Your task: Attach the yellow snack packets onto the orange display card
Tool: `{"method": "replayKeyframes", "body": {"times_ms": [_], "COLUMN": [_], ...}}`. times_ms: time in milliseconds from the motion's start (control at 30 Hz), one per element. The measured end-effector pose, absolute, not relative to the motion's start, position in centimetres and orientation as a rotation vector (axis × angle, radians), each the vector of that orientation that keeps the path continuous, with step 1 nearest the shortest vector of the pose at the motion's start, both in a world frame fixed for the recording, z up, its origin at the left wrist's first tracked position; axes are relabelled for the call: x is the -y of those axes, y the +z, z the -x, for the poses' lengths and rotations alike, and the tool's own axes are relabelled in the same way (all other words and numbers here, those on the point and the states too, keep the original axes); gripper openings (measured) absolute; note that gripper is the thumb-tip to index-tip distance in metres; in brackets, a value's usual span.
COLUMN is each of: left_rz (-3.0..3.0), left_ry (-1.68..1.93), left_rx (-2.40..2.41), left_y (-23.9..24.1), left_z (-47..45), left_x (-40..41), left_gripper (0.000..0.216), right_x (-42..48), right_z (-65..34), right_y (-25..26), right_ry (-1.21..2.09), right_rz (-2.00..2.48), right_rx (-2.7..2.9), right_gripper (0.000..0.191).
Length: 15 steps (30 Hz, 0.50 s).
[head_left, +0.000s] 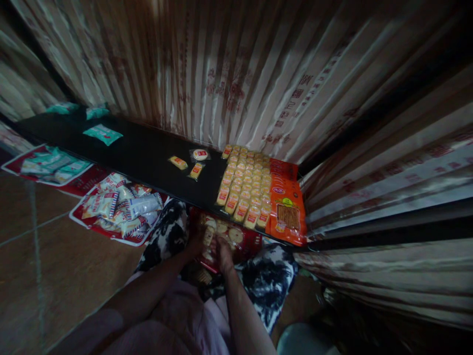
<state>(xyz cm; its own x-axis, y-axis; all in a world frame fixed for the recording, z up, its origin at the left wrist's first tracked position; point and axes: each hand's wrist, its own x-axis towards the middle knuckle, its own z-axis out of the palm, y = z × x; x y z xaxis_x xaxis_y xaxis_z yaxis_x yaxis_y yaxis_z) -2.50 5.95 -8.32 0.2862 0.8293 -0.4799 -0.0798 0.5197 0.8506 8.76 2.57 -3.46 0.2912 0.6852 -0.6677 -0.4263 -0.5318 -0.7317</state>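
In my lap lies a red package (pixel 249 242) with round pale biscuits (pixel 235 234) on or in it. A small wrapped biscuit (pixel 209 235) sits upright between my hands, over the red package. My left hand (pixel 196 242), in shadow, is closed on its lower left side. Right beside it, my right hand (pixel 223 250) has its fingers bent down and together over the red package; what they grip is hidden. On the black shelf ahead, rows of wrapped biscuits (pixel 244 185) lie packed side by side. Three loose ones, including a round one (pixel 200 155), lie apart to their left.
An orange snack bag (pixel 287 207) lies at the shelf's right end. Green packets (pixel 103 133) lie on the black shelf (pixel 148 148) at left. Below it are red-and-white trays of green packets (pixel 55 164) and striped packets (pixel 121 207). Pleated printed sheeting (pixel 236 74) walls the back.
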Motion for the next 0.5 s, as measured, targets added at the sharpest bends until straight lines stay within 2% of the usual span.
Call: {"method": "replayKeyframes", "body": {"times_ms": [200,367,500], "left_rz": [-0.738,-0.672,-0.655], "left_ry": [0.714,0.674,0.649], "left_rx": [-1.088,-1.034,-0.994], "left_y": [-7.5,-7.2,-7.5], "left_z": [2.6,2.1,1.8], "left_x": [-5.6,-5.9,-6.0], "left_gripper": [0.022,0.011,0.014], "right_x": [-2.5,-2.5,-2.4], "right_z": [-8.8,-8.9,-8.8], "right_y": [-3.0,-2.8,-3.0], "right_ry": [1.425,1.411,1.386], "right_rz": [1.564,1.539,1.538], "right_rx": [0.273,0.311,0.382], "right_gripper": [0.021,0.028,0.032]}}
